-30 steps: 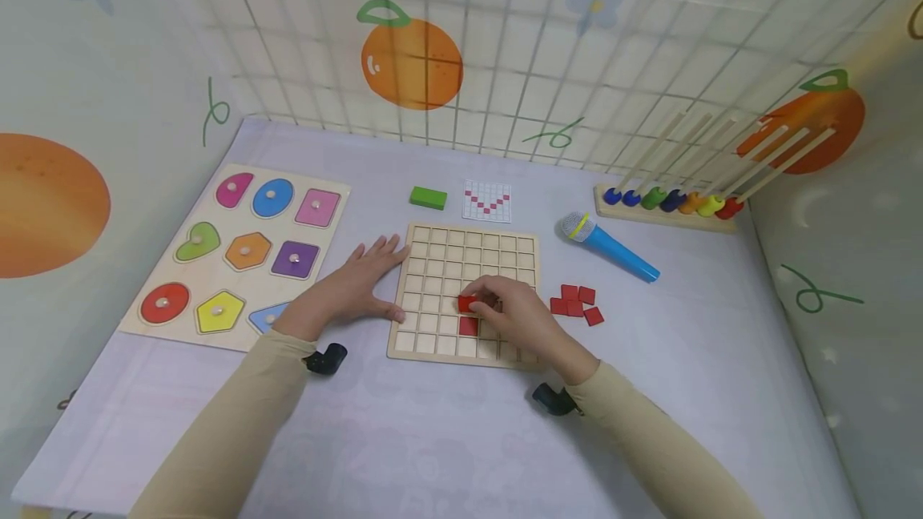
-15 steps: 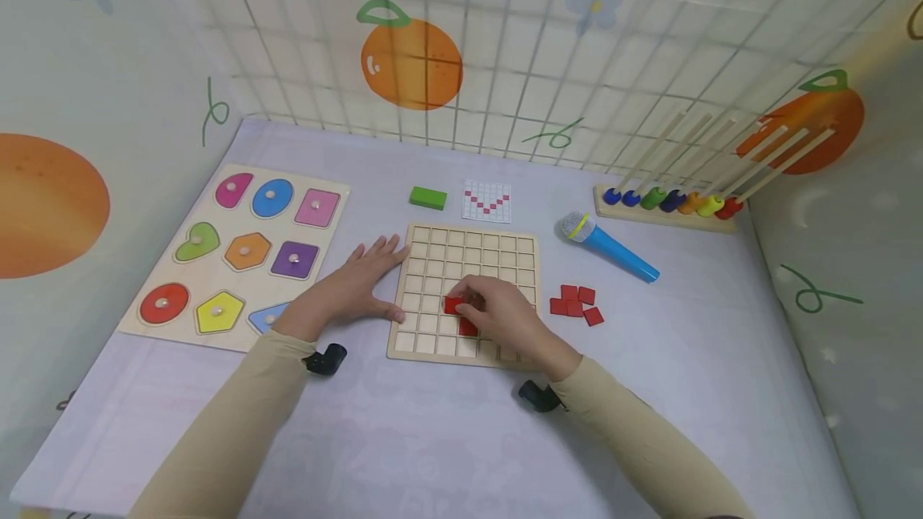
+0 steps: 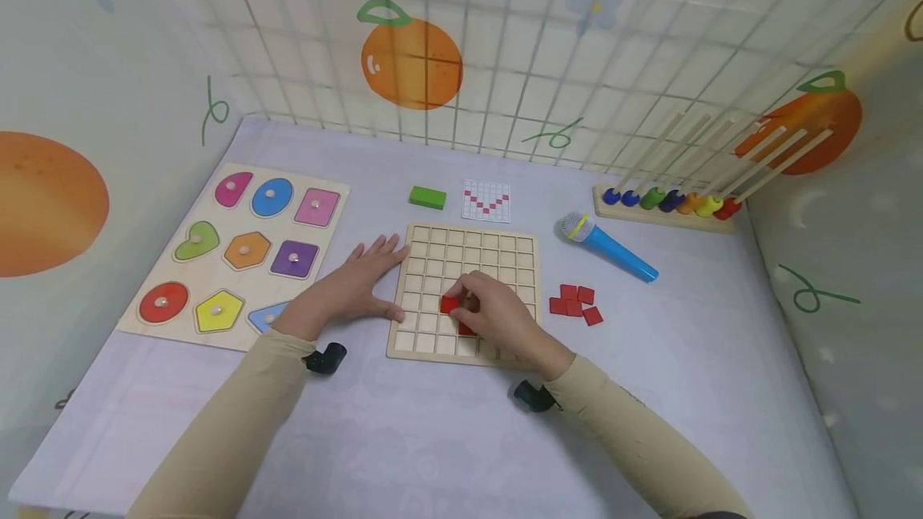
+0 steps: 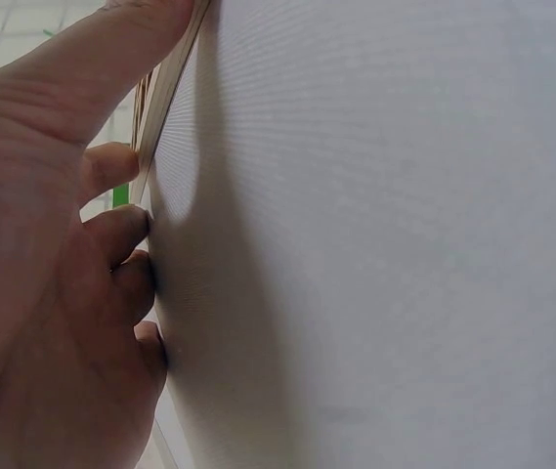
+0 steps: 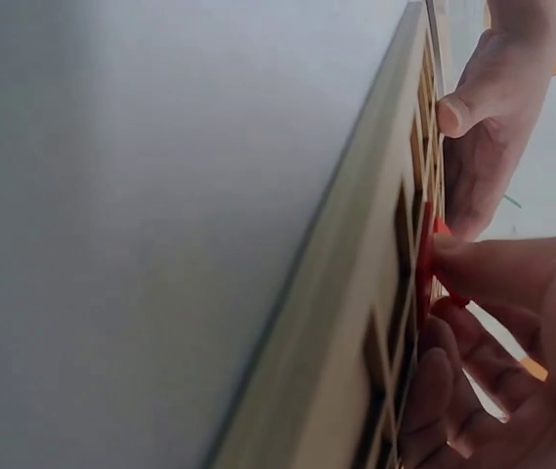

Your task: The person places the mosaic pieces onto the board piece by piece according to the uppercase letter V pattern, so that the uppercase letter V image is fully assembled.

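Observation:
A wooden grid board (image 3: 427,243) lies at the middle of the table in the head view. My left hand (image 3: 352,287) rests at its left side, fingers spread, with thumb and fingertips at the edge. My right hand (image 3: 501,315) pinches a small square red tile (image 3: 449,304) between thumb and fingers, right at a cell in the lower middle of the grid. One row nearer and a column to the right, another red tile (image 3: 466,329) sits in a cell, partly covered by the right hand. The right wrist view shows the right thumb (image 5: 483,271) pressing against red.
Several loose red tiles (image 3: 573,308) lie right of the board. Behind it are a green block (image 3: 429,198) and a pattern card (image 3: 486,201). A blue toy microphone (image 3: 620,255) and a peg-and-bead stand (image 3: 663,215) are at the right, a shape puzzle (image 3: 245,203) at the left.
My right hand has shifted slightly left with the pinched red tile, which now lies flatter at a cell left of where it was. The left hand has stayed in place.

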`<action>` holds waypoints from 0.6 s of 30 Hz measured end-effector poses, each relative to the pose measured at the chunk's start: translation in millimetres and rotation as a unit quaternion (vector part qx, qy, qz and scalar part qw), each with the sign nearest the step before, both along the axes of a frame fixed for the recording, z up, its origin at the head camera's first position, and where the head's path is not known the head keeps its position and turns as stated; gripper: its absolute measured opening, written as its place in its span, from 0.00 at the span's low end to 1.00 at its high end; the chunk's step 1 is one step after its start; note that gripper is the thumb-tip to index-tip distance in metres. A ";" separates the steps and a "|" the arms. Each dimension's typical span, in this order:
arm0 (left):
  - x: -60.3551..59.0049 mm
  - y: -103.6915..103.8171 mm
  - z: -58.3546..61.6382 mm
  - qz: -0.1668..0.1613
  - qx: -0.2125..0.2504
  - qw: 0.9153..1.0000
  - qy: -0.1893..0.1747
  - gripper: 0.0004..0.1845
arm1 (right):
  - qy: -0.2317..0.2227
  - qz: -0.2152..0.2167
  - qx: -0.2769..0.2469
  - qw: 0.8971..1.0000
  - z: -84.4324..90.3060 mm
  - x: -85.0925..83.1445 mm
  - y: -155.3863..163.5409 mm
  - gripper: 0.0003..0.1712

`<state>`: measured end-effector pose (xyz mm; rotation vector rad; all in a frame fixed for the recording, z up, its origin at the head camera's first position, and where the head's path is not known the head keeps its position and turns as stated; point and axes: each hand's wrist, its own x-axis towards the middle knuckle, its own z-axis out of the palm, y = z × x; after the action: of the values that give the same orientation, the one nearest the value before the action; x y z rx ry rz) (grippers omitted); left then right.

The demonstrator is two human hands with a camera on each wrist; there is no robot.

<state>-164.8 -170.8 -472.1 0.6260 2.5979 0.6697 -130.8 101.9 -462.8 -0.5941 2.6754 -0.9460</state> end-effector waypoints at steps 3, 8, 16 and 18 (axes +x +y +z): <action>-0.2 -0.2 -0.5 -0.001 0.000 1.000 0.002 0.63 | 0.007 0.000 0.005 1.000 -1.0 -0.3 -1.0 0.11; 0.3 0.0 0.3 -0.001 0.000 1.000 0.001 0.63 | 0.018 -0.001 0.019 1.000 0.0 0.3 -2.0 0.12; 0.5 0.1 0.9 -0.001 0.000 1.000 0.000 0.63 | 0.013 -0.002 0.029 0.999 1.0 -0.1 -1.9 0.12; 0.3 0.2 0.8 0.000 0.001 1.000 -0.001 0.63 | 0.011 -0.004 0.030 0.999 1.0 -0.1 -1.9 0.12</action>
<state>-164.5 -170.6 -471.2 0.6245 2.5955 0.6725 -130.9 100.0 -461.8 -0.5863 2.7166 -0.8631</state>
